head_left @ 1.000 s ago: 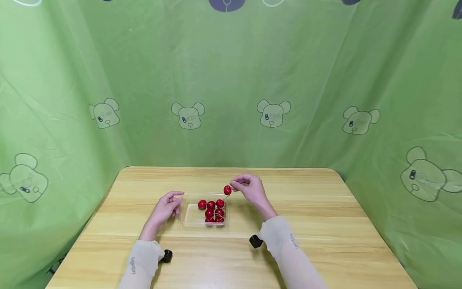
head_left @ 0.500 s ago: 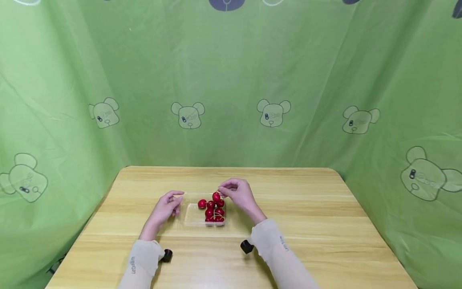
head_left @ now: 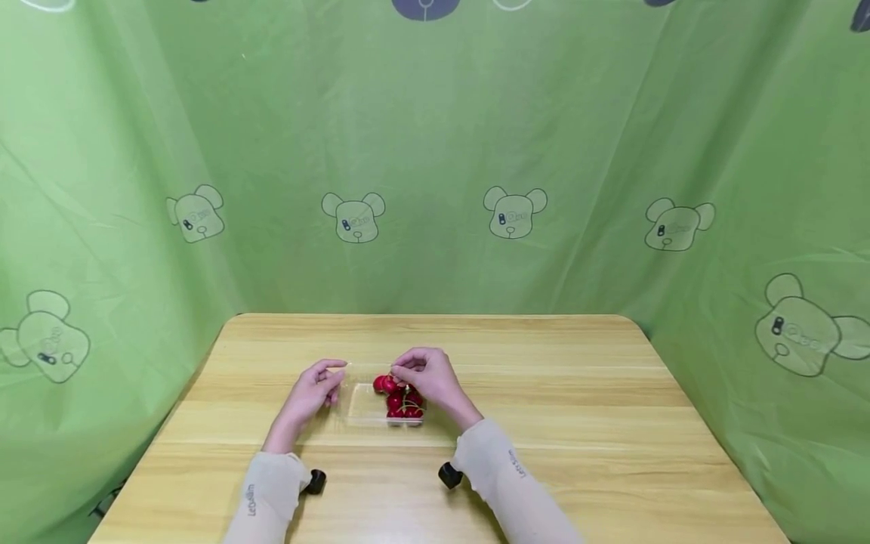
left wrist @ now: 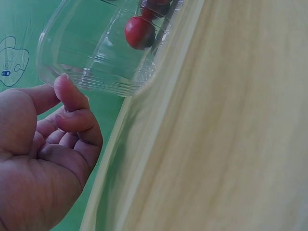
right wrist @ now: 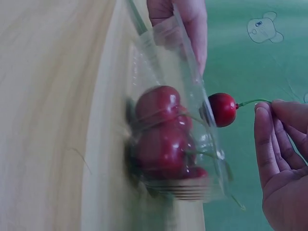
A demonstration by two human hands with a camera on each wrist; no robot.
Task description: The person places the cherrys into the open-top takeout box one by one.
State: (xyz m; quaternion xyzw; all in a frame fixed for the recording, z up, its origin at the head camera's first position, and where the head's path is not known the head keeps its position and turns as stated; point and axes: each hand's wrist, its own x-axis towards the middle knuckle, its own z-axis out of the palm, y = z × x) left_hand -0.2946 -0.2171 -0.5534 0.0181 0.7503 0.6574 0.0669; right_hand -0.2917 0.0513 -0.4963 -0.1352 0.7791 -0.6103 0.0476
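A clear plastic box [head_left: 360,421] stands on the wooden table, with several red cherries [head_left: 395,401] in its right part. My left hand [head_left: 314,391] pinches the rim at the box's left end between thumb and finger, as the left wrist view shows at the box corner [left wrist: 57,72]. By its green stem, one cherry [right wrist: 224,109] hangs from the thumb and fingers of my right hand [right wrist: 284,159]. In the head view this held cherry [head_left: 390,384] is over the box's far side, close to the other cherries. My right fingers hide part of the pile.
The light wooden table [head_left: 578,423] extends around the box, with rounded far corners. A green curtain [head_left: 435,279] with bear-head prints surrounds its back and sides. A black wrist device [head_left: 450,475] sits at my right sleeve, another [head_left: 316,481] at my left.
My right hand has carried the cherry leftward from beyond the box's far right corner to above the cherries inside. My left hand has stayed at the box's left end.
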